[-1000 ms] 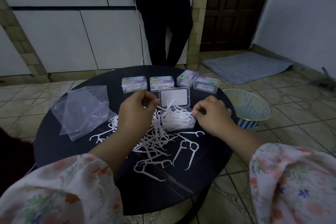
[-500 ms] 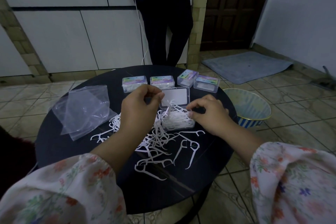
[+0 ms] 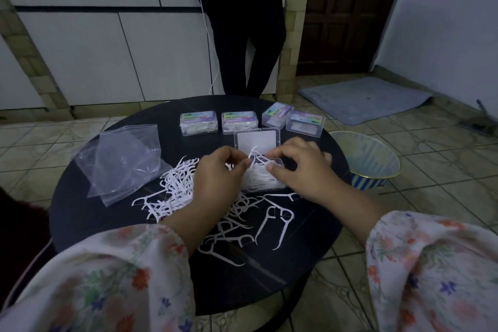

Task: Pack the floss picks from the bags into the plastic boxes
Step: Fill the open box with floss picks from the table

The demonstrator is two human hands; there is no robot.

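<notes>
**Over the open box, both hands on picks**

On the round dark worktop (image 3: 89,213) in front of you, things run from big to small: the empty clear bags (image 3: 122,160) lie crumpled at the left, four closed plastic boxes (image 3: 199,122) stand in a row along the far edge, and the open box (image 3: 257,140) sits just nearer, its lid tipped back. A heap of loose floss picks (image 3: 175,188) spreads from the bags toward the near edge.

Your left hand (image 3: 215,183) pinches a floss pick between thumb and fingertips just above the open box. Your right hand (image 3: 299,167) has its fingers curled on the picks at the box's right rim; what exactly it grips is hard to tell. Both hands cover most of the box tray, so its fill level is largely hidden. Your floral sleeves are cut off at the bottom edge, and the room is dim.

Compared with a second ago, your hands have drawn closer together over the box, nearly meeting; the bags, the closed boxes and the loose heap lie as they did.
</notes>
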